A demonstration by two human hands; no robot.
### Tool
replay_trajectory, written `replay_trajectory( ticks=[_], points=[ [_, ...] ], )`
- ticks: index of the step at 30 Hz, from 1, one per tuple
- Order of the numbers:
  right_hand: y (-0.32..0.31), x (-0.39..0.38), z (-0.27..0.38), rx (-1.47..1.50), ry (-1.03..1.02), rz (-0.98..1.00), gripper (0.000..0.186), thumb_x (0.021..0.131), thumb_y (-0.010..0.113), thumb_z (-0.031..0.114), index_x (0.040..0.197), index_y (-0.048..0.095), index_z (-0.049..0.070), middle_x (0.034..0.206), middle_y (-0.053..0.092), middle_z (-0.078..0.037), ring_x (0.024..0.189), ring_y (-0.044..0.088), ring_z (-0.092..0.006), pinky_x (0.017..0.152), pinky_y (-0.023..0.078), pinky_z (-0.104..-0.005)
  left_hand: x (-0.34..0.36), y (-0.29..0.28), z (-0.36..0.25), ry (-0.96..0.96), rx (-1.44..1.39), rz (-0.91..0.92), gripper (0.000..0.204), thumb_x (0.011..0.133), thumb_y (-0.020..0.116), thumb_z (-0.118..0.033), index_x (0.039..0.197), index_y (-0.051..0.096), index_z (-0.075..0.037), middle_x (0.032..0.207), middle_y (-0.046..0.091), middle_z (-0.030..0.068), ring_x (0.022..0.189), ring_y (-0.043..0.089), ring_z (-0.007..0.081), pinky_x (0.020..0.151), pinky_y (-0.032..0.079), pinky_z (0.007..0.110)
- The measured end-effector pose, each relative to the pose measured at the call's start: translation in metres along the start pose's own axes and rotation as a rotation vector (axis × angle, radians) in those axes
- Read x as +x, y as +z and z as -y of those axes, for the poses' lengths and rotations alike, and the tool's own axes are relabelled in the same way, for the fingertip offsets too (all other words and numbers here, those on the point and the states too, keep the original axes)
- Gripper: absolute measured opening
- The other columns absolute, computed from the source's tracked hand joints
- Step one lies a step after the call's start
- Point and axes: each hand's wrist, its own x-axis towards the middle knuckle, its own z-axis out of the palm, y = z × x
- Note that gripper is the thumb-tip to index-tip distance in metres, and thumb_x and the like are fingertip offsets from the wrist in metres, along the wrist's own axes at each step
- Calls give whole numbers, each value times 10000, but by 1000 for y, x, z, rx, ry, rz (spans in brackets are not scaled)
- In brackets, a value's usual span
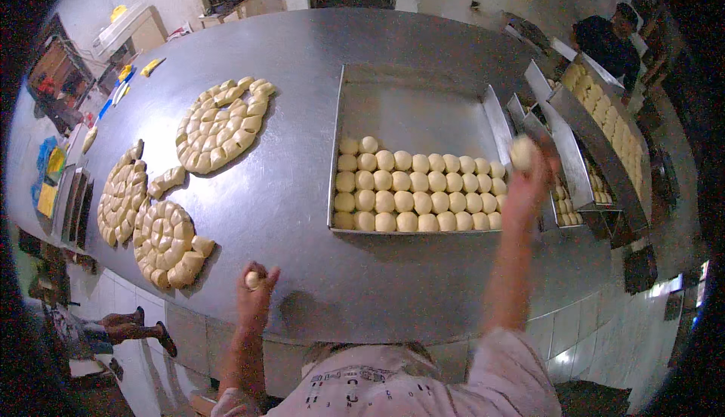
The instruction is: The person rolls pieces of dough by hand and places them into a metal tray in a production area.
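Observation:
My left hand [259,296] is closed around a small dough ball [253,279], low over the near side of the steel table. Smeared by motion, my right hand [533,171] is raised at the right wall of a large metal tray [415,115]. A pale dough ball [521,152] shows at its fingers. Inside the tray, smooth dough balls [421,202] sit in close rows across the near part, and a shorter row starts at the left. Left of the tray lie three coils of cut dough pieces [226,126], with a short loose strip [167,181] between them.
More trays of dough balls [604,122] are stacked and tilted at the right, near a person in dark clothes [608,47]. Yellow and blue items [124,84] lie along the table's left edge. Another person's legs [124,328] show at lower left.

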Motion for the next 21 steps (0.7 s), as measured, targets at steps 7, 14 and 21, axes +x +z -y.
replay_trajectory(
  ticks=[7, 14, 21],
  points=[
    [124, -58, -45, -123, 289, 779, 332, 819, 576, 245, 1034, 549, -7, 947, 610, -79, 859, 568, -163, 761, 456, -305, 0, -5, 6, -122, -73, 219, 373, 861, 483, -422, 986, 500, -71, 924, 501, 59, 852, 475, 129, 733, 387, 261],
    [41, -213, 105, 69, 119, 1423, 328, 886, 455, 181, 1178, 460, 33, 1092, 541, -93, 1041, 496, -205, 909, 375, -323, -33, 26, -32, -419, -236, 799, 546, 899, 390, -421, 1306, 330, -63, 1296, 404, 95, 1161, 414, 237, 966, 328, 380],
    [-155, -201, 40, -1218, -287, 1025, 415, 856, 491, 248, 1185, 458, -3, 1213, 452, -180, 1121, 409, -314, 962, 292, -372, 32, -70, -41, 33, 424, 284, 258, 869, 514, -242, 1043, 567, -59, 1001, 591, 58, 935, 542, 158, 802, 428, 295]
  ],
)
